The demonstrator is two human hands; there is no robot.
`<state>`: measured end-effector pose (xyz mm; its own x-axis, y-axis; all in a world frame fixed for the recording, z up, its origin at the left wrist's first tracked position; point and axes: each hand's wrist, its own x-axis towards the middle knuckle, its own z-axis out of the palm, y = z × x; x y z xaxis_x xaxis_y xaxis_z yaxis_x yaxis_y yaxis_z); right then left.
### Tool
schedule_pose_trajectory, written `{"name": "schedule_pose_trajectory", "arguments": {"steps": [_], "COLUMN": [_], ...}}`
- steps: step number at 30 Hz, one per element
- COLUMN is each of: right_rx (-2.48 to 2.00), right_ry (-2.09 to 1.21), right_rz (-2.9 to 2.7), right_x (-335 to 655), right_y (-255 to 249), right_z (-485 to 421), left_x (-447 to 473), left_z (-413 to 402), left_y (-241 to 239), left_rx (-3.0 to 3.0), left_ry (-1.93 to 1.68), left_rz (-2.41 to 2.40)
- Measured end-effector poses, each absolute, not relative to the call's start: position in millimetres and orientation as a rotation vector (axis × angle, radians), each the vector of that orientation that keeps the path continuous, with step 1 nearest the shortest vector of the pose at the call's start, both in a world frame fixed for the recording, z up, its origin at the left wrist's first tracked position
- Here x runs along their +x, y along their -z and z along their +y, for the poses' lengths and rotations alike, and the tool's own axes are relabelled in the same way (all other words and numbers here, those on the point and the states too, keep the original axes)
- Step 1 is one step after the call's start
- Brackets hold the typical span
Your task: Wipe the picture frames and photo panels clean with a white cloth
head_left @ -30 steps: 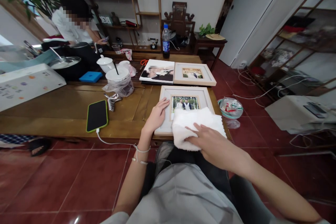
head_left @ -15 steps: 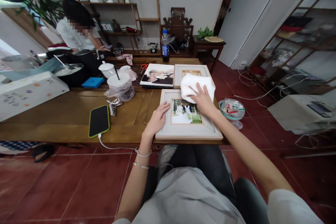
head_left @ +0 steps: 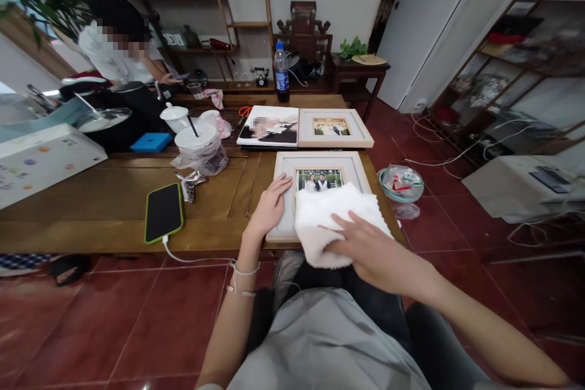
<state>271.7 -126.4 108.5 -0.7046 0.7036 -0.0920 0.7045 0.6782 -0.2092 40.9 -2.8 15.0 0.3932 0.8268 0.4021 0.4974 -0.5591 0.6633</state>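
Frame (head_left: 287,213) lies flat at the near edge of the surface (head_left: 114,213), towards its right end, partly covered.

Left to right: box (head_left: 50,161), cut off at left edge, print too small to read. Pot (head_left: 119,135) behind it, lower part hidden. Person (head_left: 91,49) beyond, lower body hidden; item in their hand too small to name. Blue box (head_left: 150,142). Phone (head_left: 164,213), screen dark; cable (head_left: 196,261) plugged in, runs towards left wrist, hard to tell from the bracelet there. Mug (head_left: 175,117), partly behind cup (head_left: 196,134). Clear bag (head_left: 212,161) bunched around cup, hiding its base. Foil packet (head_left: 192,184) just beside, contents unclear.

Left hand (head_left: 269,207): fingers straight, close together, laid on frame's left side, not gripping; palm hidden. Bottle (head_left: 282,76) stands behind, label unreadable. Panel (head_left: 269,126) touches far frame (head_left: 361,134); dark item under both mostly hidden.

Cloth (head_left: 329,207) covers frame's lower right area and lower part of its photo (head_left: 320,180), hangs past near edge. Right hand (head_left: 370,250) has hold of cloth: fingers partly spread on top, thumb pushed into a fold; underside hidden.

Basket (head_left: 402,186) on floor, contents unclear under plastic. Shelves (head_left: 532,67) cut off at right, goods blurred.
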Motion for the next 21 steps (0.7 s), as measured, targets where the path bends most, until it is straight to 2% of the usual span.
{"name": "schedule_pose_trajectory", "arguments": {"steps": [6, 16, 21], "right_rx": [1.312, 1.696, 1.550], "right_ry": [0.314, -0.354, -0.265], "right_rz": [2.890, 2.724, 2.703], "right_x": [269.1, 287.9, 269.1], "right_y": [-89.0, -75.0, -77.6], "right_z": [-112.6, 15.8, 18.8], "left_x": [40.5, 39.9, 40.6], "left_z": [-2.6, -1.2, -1.1], "left_y": [-14.9, -12.9, -12.2], "left_rx": [2.228, 2.229, 2.222], "left_ry": [-0.998, -1.049, -1.055], "left_rz": [1.145, 1.108, 1.107]}}
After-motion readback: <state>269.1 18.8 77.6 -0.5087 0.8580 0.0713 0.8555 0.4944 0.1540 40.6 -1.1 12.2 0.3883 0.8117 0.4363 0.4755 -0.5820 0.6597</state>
